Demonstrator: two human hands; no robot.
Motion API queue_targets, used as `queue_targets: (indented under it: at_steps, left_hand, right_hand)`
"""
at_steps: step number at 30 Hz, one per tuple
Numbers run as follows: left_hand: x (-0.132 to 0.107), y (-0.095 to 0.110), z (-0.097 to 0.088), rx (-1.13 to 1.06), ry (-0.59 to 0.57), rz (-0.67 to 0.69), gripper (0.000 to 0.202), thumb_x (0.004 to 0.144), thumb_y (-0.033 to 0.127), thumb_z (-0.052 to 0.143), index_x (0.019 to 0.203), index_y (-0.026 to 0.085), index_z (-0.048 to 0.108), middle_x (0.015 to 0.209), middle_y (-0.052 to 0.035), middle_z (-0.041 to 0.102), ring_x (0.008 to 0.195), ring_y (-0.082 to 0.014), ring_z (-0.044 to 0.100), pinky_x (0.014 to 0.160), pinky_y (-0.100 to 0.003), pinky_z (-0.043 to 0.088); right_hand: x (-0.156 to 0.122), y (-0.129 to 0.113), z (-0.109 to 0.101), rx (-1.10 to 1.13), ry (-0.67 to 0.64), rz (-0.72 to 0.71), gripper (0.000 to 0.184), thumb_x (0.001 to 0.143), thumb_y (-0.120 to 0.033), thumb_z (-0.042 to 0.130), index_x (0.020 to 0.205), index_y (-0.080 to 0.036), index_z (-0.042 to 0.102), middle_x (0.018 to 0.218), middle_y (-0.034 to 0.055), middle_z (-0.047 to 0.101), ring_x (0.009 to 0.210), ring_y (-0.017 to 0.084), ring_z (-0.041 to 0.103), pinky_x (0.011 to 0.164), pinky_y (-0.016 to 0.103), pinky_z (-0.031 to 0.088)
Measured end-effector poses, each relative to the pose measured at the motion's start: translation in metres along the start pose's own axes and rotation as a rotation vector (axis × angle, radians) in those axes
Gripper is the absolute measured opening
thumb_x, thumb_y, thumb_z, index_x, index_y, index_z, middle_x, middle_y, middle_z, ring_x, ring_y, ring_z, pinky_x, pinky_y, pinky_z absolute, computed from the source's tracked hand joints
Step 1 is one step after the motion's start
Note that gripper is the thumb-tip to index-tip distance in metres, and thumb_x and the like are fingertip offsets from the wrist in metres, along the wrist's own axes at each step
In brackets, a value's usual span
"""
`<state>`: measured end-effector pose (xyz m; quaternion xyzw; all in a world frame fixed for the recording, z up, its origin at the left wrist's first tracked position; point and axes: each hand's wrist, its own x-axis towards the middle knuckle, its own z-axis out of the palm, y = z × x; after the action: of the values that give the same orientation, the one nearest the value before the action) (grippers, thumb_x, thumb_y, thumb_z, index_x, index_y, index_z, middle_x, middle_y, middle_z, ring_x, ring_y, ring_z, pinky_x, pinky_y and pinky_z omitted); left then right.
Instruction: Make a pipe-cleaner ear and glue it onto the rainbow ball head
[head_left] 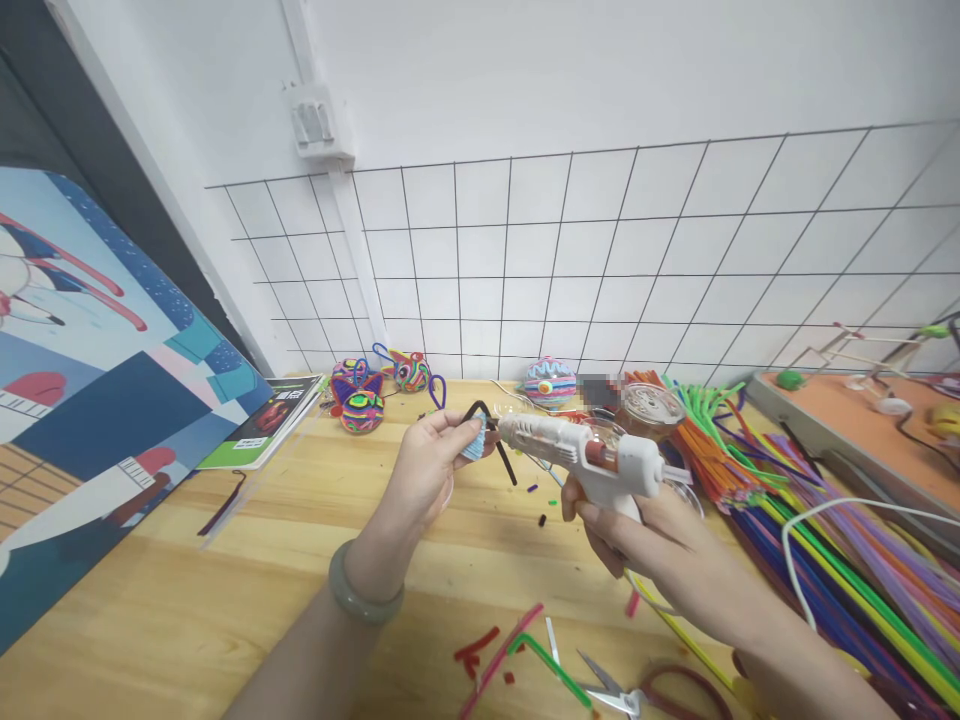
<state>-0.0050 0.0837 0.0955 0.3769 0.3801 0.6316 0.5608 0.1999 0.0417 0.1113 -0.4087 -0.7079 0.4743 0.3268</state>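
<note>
As I watch through the head camera from my remote station, a painted board (90, 400) leans at the far left of the pale wooden desk (225, 560), with a green-edged booklet (262, 420) lying just beside it. At mid-frame my left hand (431, 460), a jade-green bangle (365, 595) on its wrist, is raised above the desk. Its thumb and fingertips are pressed together on a small light-blue fuzzy piece (473, 440), from which a bent black pipe cleaner (508, 467) arches up and trails down.

I judge this piece to be feather-light and soft, its wire core holding whatever bend it is given. It is easily crushed, so it is best held at the fuzzy blue end, with the fingers well back from any hot tip.

Just to its right, the nozzle of a white glue gun (577, 455) points at the blue piece. I cannot tell whether the two touch. My right hand (630, 530) is curled fully around the gun's grip, though whether the trigger is squeezed does not show. The gun looks rigid and light, and seems safe only by its handle.

At the far right, a heap of coloured pipe cleaners (825, 520) fans across the desk under a white cable (795, 540).
</note>
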Motion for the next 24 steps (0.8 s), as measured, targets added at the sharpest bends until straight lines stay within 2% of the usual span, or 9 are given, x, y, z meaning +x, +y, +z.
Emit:
queue_targets:
  at_steps: [4,7,11,15,19,24]
  left_hand:
    - [0.005,0.01,-0.008,0.037,0.054,0.067,0.015,0.067,0.021,0.07,0.075,0.011,0.062,0.067,-0.0047,0.069,0.068,-0.0162,0.067,0.069,-0.027,0.053]
    - [0.007,0.024,-0.02,0.047,0.138,0.16,0.015,0.066,0.019,0.07,0.076,0.012,0.062,0.069,-0.0042,0.07,0.07,-0.0169,0.068,0.066,-0.025,0.053]
    - [0.006,0.041,-0.03,0.022,0.17,0.277,0.011,0.07,0.02,0.068,0.076,0.013,0.061,0.071,-0.0025,0.069,0.073,-0.0176,0.068,0.069,-0.028,0.055]
    - [-0.001,0.048,-0.027,0.004,0.167,0.289,0.011,0.07,0.019,0.067,0.076,0.013,0.06,0.071,-0.0022,0.068,0.074,-0.0183,0.068,0.068,-0.029,0.055]
    - [-0.007,0.046,-0.017,-0.01,0.117,0.232,0.012,0.069,0.02,0.067,0.076,0.013,0.059,0.07,-0.0024,0.068,0.072,-0.0186,0.069,0.067,-0.029,0.055]
    - [-0.012,0.04,-0.009,-0.003,0.063,0.17,0.013,0.07,0.021,0.067,0.076,0.014,0.058,0.067,-0.0032,0.069,0.072,-0.0196,0.069,0.061,-0.025,0.054]
  right_hand:
    - [0.0,-0.003,-0.002,-0.011,-0.021,-0.062,0.013,0.087,-0.029,0.041,0.088,-0.018,0.047,0.061,-0.0032,0.043,0.052,0.011,0.043,0.049,0.023,0.041]
    - [0.002,-0.002,-0.004,-0.102,0.033,-0.086,0.011,0.087,-0.026,0.04,0.084,-0.019,0.049,0.056,-0.0035,0.044,0.051,0.013,0.045,0.047,0.023,0.04]
    - [0.01,0.009,0.002,-0.383,0.038,-0.107,0.013,0.085,-0.022,0.042,0.091,-0.02,0.053,0.07,0.0009,0.057,0.058,0.015,0.052,0.052,0.025,0.041]
    - [0.02,0.033,0.028,-0.735,-0.07,-0.052,0.014,0.082,-0.014,0.042,0.087,-0.017,0.054,0.081,0.0058,0.061,0.07,0.02,0.06,0.061,0.028,0.042]
    - [0.026,0.057,0.062,-1.09,-0.175,-0.004,0.025,0.076,-0.004,0.042,0.092,-0.012,0.058,0.09,0.0126,0.061,0.064,0.021,0.063,0.053,0.028,0.04]
    - [0.024,0.069,0.087,-1.098,-0.232,-0.048,0.034,0.072,0.0,0.042,0.099,-0.01,0.059,0.095,0.0151,0.058,0.072,0.022,0.063,0.058,0.028,0.044]
